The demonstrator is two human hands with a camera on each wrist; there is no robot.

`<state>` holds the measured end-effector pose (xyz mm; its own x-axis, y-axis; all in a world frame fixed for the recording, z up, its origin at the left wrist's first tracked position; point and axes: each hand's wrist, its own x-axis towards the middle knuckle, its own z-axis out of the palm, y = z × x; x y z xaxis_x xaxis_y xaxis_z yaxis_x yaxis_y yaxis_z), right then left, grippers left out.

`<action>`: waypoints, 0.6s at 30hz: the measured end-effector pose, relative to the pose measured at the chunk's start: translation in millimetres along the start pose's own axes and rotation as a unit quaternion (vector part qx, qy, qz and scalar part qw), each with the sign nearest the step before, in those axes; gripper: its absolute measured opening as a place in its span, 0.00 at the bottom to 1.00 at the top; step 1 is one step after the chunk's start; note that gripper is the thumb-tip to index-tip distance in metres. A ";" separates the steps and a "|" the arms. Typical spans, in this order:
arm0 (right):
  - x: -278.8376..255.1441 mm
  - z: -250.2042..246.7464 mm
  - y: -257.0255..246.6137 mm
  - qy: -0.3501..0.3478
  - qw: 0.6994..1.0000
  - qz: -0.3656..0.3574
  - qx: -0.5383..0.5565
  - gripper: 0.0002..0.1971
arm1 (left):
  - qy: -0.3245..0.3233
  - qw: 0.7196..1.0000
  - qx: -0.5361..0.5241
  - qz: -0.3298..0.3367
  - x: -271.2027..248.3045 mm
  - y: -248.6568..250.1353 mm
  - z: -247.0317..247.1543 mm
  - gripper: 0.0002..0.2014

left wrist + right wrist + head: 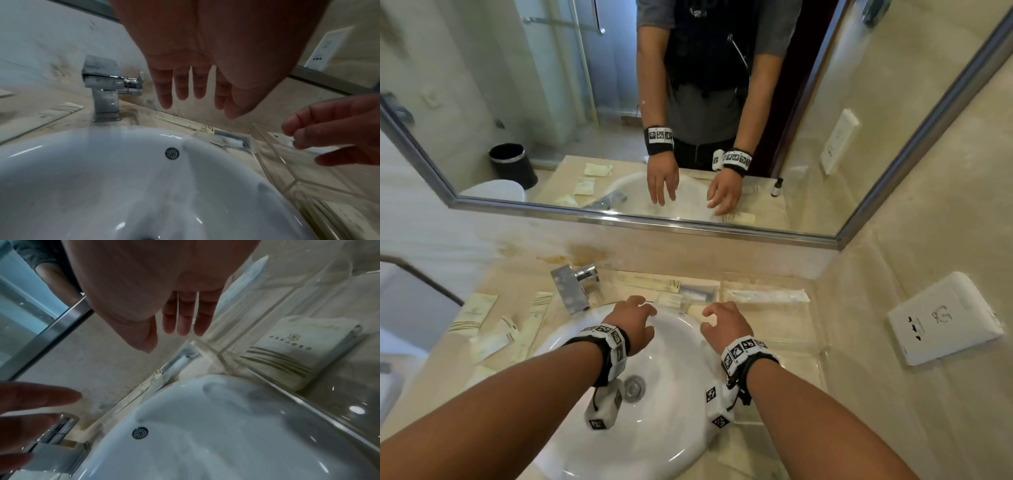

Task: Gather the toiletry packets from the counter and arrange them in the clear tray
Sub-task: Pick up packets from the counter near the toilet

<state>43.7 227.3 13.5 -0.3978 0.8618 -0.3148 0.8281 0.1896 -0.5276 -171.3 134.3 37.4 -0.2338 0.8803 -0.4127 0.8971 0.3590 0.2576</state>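
Observation:
Both my hands hover over the white sink (pixel 654 428), empty and with relaxed fingers. My left hand (pixel 643 315) is near the sink's back rim; my right hand (pixel 714 320) is just left of the clear tray (pixel 787 329). A long clear packet (pixel 767 295) lies at the tray's back. Through the tray's wall (pixel 236 344) the right wrist view shows a cream striped packet (pixel 298 352). A long cream packet (pixel 647 282) and a clear toothbrush packet (pixel 698 293) lie behind the sink. Several cream packets (pixel 496 339) are scattered on the counter left of the sink.
A chrome faucet (pixel 573 284) stands at the sink's back left. A mirror (pixel 619 137) runs along the back wall. A white socket plate (pixel 941 318) is on the right wall. The tray takes up the counter between sink and right wall.

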 end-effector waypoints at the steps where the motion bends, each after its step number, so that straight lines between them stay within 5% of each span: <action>1: 3.2 3.9 -5.0 -0.016 1.000 -0.001 -0.008 0.14 | 0.002 1.000 -0.007 -0.002 2.6 -3.5 -1.8 0.24; 18: 81.1 40.0 -33.9 -0.107 0.989 0.036 -0.100 0.16 | -0.053 0.998 -0.023 0.015 67.2 -16.2 5.3 0.26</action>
<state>-32.5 272.0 -25.7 -0.3919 0.7611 -0.5169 0.9104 0.2397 -0.3373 -199.6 186.0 0.9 -0.1641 0.8534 -0.4947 0.8842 0.3496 0.3097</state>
